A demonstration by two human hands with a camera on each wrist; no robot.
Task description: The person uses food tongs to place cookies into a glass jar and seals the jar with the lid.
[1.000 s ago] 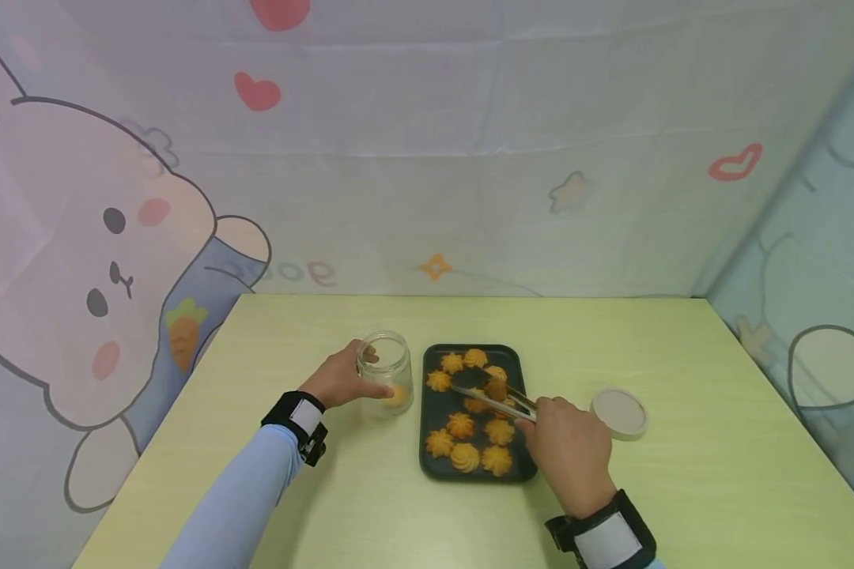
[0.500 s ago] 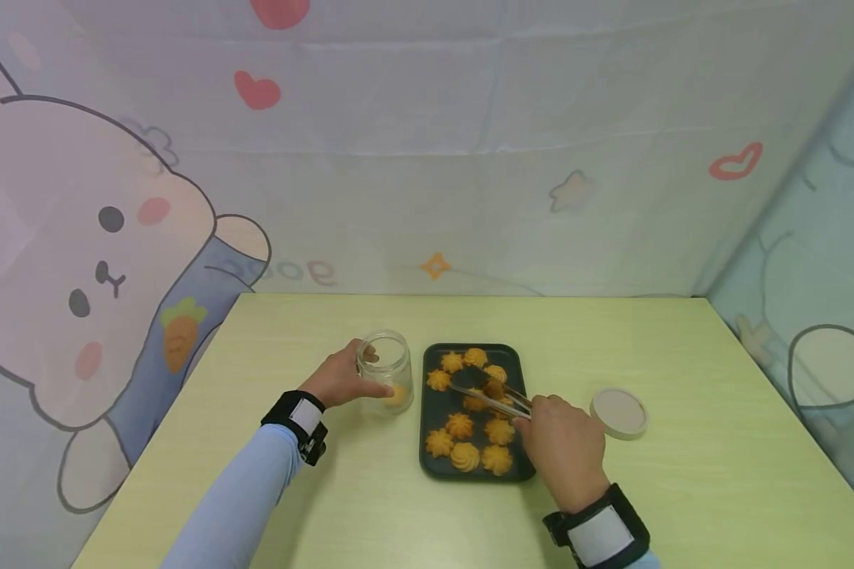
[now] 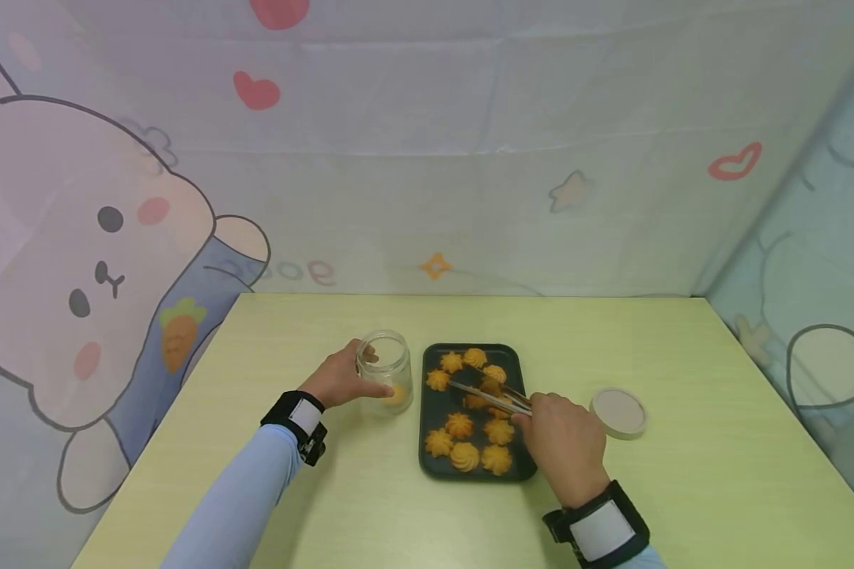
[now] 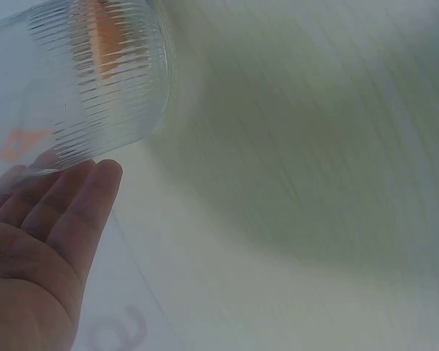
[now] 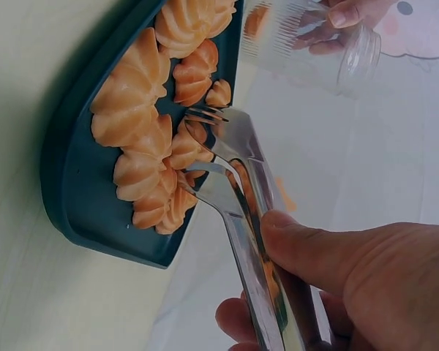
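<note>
My left hand (image 3: 347,378) holds a clear glass jar (image 3: 384,365) upright on the table, thumb and fingers on either side of it. One cookie (image 3: 398,394) lies at the jar's bottom. The left wrist view shows the ribbed lower wall of the jar (image 4: 106,80) and the fingers beside it. My right hand (image 3: 565,446) grips metal tongs (image 5: 252,212), thumb on one arm. Their toothed tips are spread about a piped, star-shaped cookie (image 5: 186,150) on the dark tray (image 3: 434,474); whether both tips touch it I cannot tell.
Several more golden cookies (image 3: 459,425) lie on the tray, between the jar and my right hand. A round pale lid (image 3: 619,412) lies on the table (image 3: 712,474) to the right. A printed cloth (image 3: 470,158) hangs behind the table's far edge.
My right hand and the tongs have shifted slightly left, and the tong arms look a little closer together. The left hand and jar have stayed where they were.
</note>
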